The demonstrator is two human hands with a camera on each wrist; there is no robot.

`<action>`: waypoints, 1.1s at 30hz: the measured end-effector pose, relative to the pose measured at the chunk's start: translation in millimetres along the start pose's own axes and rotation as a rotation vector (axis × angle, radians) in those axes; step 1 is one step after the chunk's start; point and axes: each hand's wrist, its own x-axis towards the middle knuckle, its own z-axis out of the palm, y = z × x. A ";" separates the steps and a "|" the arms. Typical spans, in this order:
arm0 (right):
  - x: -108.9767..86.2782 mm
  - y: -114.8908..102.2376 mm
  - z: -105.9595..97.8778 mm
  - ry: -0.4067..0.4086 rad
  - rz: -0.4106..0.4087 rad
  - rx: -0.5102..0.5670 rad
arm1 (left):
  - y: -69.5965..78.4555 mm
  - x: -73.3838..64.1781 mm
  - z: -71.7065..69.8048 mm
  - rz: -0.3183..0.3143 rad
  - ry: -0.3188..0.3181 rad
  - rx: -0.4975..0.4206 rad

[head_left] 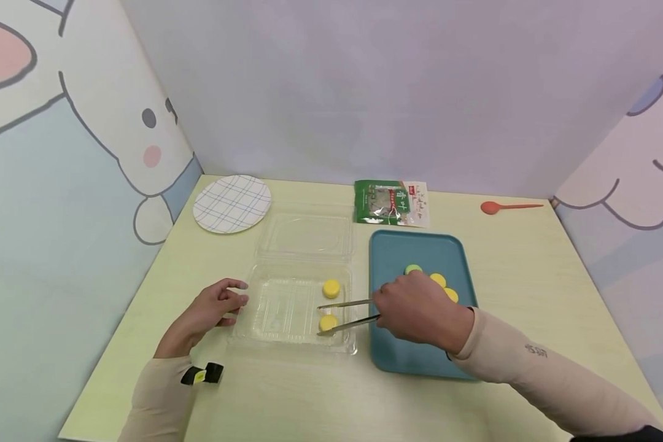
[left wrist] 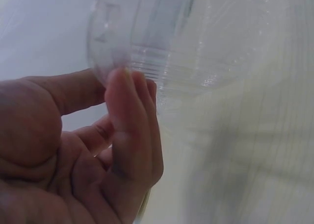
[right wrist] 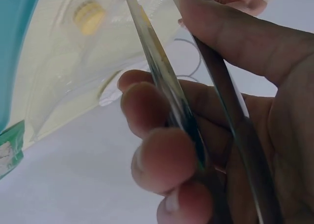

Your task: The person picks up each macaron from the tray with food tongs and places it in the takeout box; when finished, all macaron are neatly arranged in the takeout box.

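Note:
A clear hinged plastic container [head_left: 279, 310] lies with its lid [head_left: 309, 236] folded back. My left hand [head_left: 215, 310] pinches the container's left rim [left wrist: 115, 42] between thumb and fingers. In my right hand [head_left: 420, 307] I grip metal tongs [head_left: 348, 326], their tips spread inside the container. Between the tong arms sits a small round yellow piece [head_left: 328, 323]; whether they touch it I cannot tell. Another yellow piece [head_left: 331, 288] lies just beyond, its side ridged in the right wrist view.
A blue tray [head_left: 414, 245] beneath my right hand bears a green piece [head_left: 413, 269] and yellow pieces [head_left: 438, 280], partly hidden. Behind are a checked white plate [head_left: 232, 204], a green-and-white food packet [head_left: 391, 203] and a red spoon [head_left: 492, 207]. Walls enclose the table's back and sides.

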 end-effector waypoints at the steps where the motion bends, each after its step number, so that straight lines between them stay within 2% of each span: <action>1: -0.4 0.3 0.9 -0.002 0.005 0.009 | -0.1 -0.1 0.1 -0.001 0.001 0.001; 7: -3.9 3.5 7.8 0.003 0.039 0.039 | 0.5 -0.7 0.4 -0.002 0.006 0.008; 15: -9.6 8.8 14.8 0.052 0.051 0.033 | 0.5 -1.7 0.4 0.007 0.004 0.004; 27: -22.4 19.5 34.3 0.158 0.104 0.189 | 0.9 -2.2 1.3 0.018 0.001 0.002; 33: -27.2 23.4 38.7 0.207 0.122 0.213 | 2.8 -3.2 1.2 0.016 0.005 0.003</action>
